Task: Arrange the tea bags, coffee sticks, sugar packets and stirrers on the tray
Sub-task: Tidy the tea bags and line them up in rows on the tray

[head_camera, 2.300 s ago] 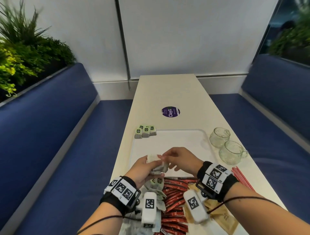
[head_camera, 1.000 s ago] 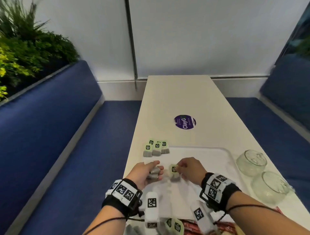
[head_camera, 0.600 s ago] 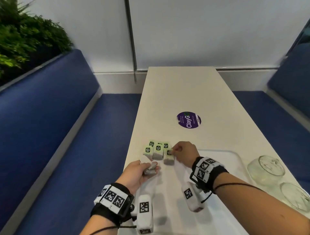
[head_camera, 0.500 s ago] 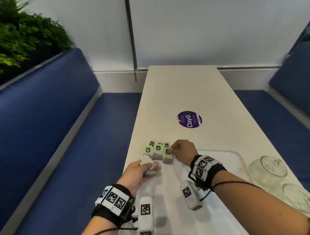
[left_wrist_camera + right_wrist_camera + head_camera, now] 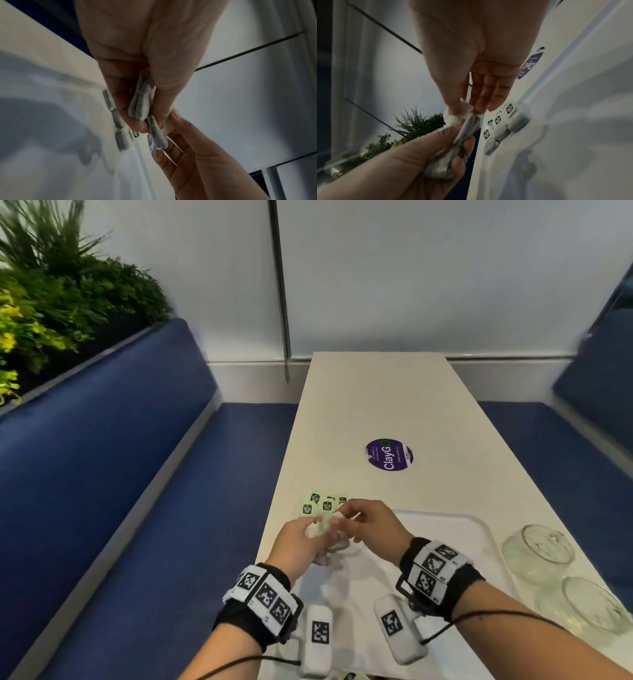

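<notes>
- Here, my left hand [image 5: 301, 542] grips a bunch of tea bags [image 5: 139, 102]; my right hand [image 5: 368, 522] pinches one from it.
- Next, I judge, it joins the row [image 5: 323, 505] at the tray [image 5: 479, 529] corner.

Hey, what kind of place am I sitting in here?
Probably a café or office lounge booth: blue upholstered benches flank a long cream table, beside a planter of greenery, with glass cups and a serving tray.
</notes>
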{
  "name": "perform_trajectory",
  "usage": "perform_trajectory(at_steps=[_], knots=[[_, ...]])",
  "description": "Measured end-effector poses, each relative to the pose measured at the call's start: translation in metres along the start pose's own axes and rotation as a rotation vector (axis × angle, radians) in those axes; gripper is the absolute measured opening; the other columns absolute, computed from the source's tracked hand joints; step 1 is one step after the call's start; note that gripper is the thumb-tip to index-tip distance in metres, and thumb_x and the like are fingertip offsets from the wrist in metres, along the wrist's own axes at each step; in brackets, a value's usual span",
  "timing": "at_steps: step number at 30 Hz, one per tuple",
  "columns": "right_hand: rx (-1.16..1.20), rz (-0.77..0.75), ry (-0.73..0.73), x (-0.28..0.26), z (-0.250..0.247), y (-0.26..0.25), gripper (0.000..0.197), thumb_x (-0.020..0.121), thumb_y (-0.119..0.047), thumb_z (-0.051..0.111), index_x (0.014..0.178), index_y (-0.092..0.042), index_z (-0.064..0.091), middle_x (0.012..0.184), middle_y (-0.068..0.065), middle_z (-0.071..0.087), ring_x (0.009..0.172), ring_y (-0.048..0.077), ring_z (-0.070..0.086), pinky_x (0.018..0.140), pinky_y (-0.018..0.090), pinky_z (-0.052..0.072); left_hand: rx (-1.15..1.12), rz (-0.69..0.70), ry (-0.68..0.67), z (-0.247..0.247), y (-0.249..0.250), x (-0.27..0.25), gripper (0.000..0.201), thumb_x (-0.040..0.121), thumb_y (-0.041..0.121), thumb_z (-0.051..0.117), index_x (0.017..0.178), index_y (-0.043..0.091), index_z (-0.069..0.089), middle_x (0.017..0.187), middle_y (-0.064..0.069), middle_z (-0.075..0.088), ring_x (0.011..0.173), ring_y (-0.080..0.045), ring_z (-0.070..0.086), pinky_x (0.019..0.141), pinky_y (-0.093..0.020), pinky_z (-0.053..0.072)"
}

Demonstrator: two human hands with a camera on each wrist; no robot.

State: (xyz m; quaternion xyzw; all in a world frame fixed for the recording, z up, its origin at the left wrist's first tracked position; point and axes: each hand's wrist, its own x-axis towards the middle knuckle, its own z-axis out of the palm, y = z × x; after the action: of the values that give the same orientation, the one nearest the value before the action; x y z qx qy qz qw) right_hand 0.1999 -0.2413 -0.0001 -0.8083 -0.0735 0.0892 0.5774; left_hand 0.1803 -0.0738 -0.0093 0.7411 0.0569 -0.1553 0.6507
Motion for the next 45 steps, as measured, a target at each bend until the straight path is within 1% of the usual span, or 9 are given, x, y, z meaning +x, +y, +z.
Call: perform_trajectory(at_steps=[8, 13, 17, 20, 25, 30, 37, 43, 45], knots=[[0.063, 0.071, 0.201, -0.032, -0.017, -0.005, 0.020, 0.084, -0.014, 0.072, 0.077, -0.004, 0.057, 0.067, 0.012, 0.063, 0.057, 0.021, 0.060, 0.061, 0.038, 0.054, 0.123, 0.089, 0.249, 0.012, 0.017, -0.030, 0.012, 0.086, 0.008, 0.068, 0.085, 0.016, 0.076, 0.063, 0.002, 0.065, 0.047, -0.005, 0.054, 0.047, -0.020, 0.047], [0.000, 0.089, 0.220, -0.050, -0.013, -0.017, 0.020, 0.084, -0.010, 0.069, 0.075, -0.006, 0.052, 0.070, 0.018, 0.069, 0.055, 0.023, 0.065, 0.062, 0.038, 0.057, 0.232, 0.203, 0.176, 0.044, 0.027, -0.052, 0.008, 0.077, 0.013, 0.072, 0.082, 0.017, 0.078, 0.059, 0.001, 0.066, 0.050, -0.008, 0.053, 0.046, -0.023, 0.048], [0.055, 0.095, 0.202, -0.058, -0.008, -0.023, 0.017, 0.085, -0.017, 0.070, 0.083, -0.002, 0.061, 0.076, 0.011, 0.070, 0.063, 0.024, 0.068, 0.065, 0.037, 0.059, 0.282, 0.228, 0.174, 0.052, 0.029, -0.054, 0.011, 0.087, 0.015, 0.066, 0.091, 0.012, 0.076, 0.069, -0.004, 0.067, 0.052, -0.017, 0.054, 0.046, -0.023, 0.046], [0.049, 0.086, 0.214, -0.061, -0.014, -0.028, 0.006, 0.088, -0.012, 0.064, 0.086, -0.007, 0.065, 0.078, 0.011, 0.071, 0.066, 0.023, 0.068, 0.068, 0.040, 0.060, 0.295, 0.229, 0.187, 0.049, 0.030, -0.052, 0.024, 0.096, 0.019, 0.056, 0.088, 0.006, 0.073, 0.067, -0.002, 0.065, 0.048, -0.010, 0.052, 0.043, -0.015, 0.041], [-0.142, 0.020, 0.180, -0.057, -0.029, -0.024, 0.008, 0.087, -0.023, 0.069, 0.093, -0.020, 0.068, 0.087, 0.003, 0.066, 0.065, 0.014, 0.059, 0.057, 0.027, 0.052, 0.247, 0.197, 0.131, 0.043, 0.027, -0.048, 0.023, 0.097, 0.025, 0.060, 0.093, 0.007, 0.074, 0.070, -0.002, 0.068, 0.045, 0.000, 0.054, 0.045, -0.016, 0.045], [-0.204, 0.099, 0.066, -0.046, -0.022, -0.008, 0.009, 0.088, -0.017, 0.070, 0.084, -0.009, 0.069, 0.065, 0.001, 0.065, 0.059, 0.016, 0.059, 0.062, 0.032, 0.054, 0.087, 0.034, 0.147, 0.032, 0.016, -0.037, 0.019, 0.096, 0.022, 0.056, 0.099, 0.013, 0.072, 0.085, -0.013, 0.073, 0.060, -0.017, 0.064, 0.052, -0.031, 0.056], [-0.335, 0.223, 0.056, -0.016, -0.011, 0.033, 0.007, 0.088, -0.011, 0.068, 0.090, -0.007, 0.073, 0.072, 0.010, 0.072, 0.057, 0.014, 0.062, 0.067, 0.029, 0.057, -0.130, -0.220, 0.235, 0.001, -0.005, -0.015, 0.017, 0.098, 0.021, 0.058, 0.104, 0.006, 0.060, 0.077, -0.013, 0.064, 0.060, -0.020, 0.060, 0.048, -0.032, 0.058], [-0.383, 0.161, 0.006, 0.025, 0.012, 0.029, 0.013, 0.089, -0.010, 0.065, 0.096, -0.009, 0.075, 0.077, 0.002, 0.067, 0.068, 0.015, 0.061, 0.075, 0.030, 0.055, -0.313, -0.280, 0.214, -0.022, -0.010, 0.007, 0.017, 0.094, -0.007, 0.037, 0.099, -0.007, 0.053, 0.099, -0.023, 0.061, 0.078, -0.030, 0.061, 0.072, -0.041, 0.060], [-0.375, 0.142, -0.012, 0.037, 0.024, 0.025, 0.014, 0.087, -0.010, 0.066, 0.098, -0.009, 0.075, 0.081, 0.002, 0.067, 0.074, 0.015, 0.061, 0.076, 0.029, 0.054, -0.292, -0.249, 0.208, -0.029, -0.013, 0.012, 0.026, 0.093, -0.011, 0.034, 0.113, -0.006, 0.050, 0.105, -0.022, 0.062, 0.085, -0.028, 0.062, 0.083, -0.041, 0.056]])
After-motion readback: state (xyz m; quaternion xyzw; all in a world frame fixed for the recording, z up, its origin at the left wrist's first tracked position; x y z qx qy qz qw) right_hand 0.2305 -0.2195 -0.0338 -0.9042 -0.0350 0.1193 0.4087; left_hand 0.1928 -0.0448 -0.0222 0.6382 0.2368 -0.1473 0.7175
